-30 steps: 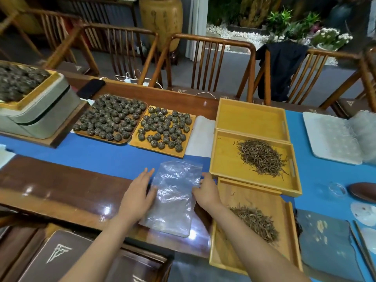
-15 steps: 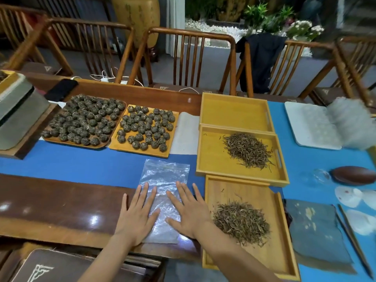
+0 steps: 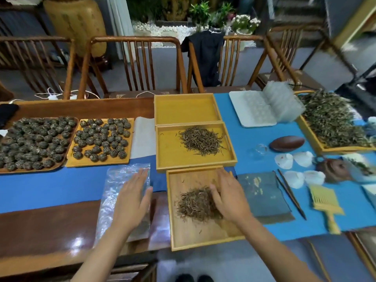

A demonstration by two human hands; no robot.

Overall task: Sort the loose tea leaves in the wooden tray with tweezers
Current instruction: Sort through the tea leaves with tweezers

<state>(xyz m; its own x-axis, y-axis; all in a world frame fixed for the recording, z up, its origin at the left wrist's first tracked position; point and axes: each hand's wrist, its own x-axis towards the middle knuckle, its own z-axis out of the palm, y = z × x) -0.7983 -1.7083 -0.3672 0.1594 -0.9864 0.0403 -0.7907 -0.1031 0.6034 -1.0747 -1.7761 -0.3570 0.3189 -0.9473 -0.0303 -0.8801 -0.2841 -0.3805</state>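
The nearest wooden tray (image 3: 183, 237) sits at the table's front edge and holds a pile of loose brown tea leaves (image 3: 195, 202). My right hand (image 3: 227, 196) hovers open over the right side of that pile, fingers spread, holding nothing. My left hand (image 3: 132, 200) lies flat and open on a clear plastic bag (image 3: 116, 190) to the tray's left. Dark slim tweezers (image 3: 291, 194) lie on the blue cloth to the right of a grey-blue mat (image 3: 262, 196). A second tray (image 3: 173, 157) behind holds another tea pile (image 3: 200, 140).
An empty yellow tray (image 3: 185, 108) stands at the back. Two trays of tea balls (image 3: 101, 139) fill the left. At the right are a big tray of green leaves (image 3: 333, 123), a dark scoop (image 3: 286, 143), white shells (image 3: 284, 160), a yellow comb brush (image 3: 325, 202) and chairs behind.
The view has swung right. My right hand left the plastic bag and moved over the nearest tray's tea pile; my left hand stays flat on the bag.
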